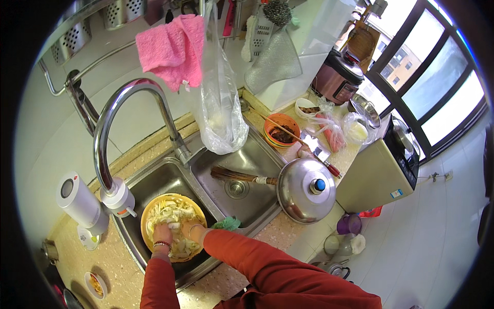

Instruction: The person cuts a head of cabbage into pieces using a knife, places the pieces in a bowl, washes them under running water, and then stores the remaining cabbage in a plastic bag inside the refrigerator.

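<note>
A yellow basin (146, 228) stands in the left bowl of a steel double sink (154, 174). It holds pale chopped vegetables (175, 210) in water. My left hand (163, 233) is dipped among the pieces at the basin's near left. On the right side, my right hand (192, 228) reaches in too, its fingers hidden by vegetables and water. Whether either hand grips any pieces is hidden. Above the basin's far left curves a chrome faucet (129, 87) with a white filter head (117, 201).
A pot-scrubbing whisk (235, 174) and green scrubber (227, 223) lie at the right sink bowl. A steel lid (301, 193) overhangs the counter's right side. Beyond stands an orange bowl (272, 119) of dark food. A plastic bag (222, 116) and pink towel (173, 48) hang above.
</note>
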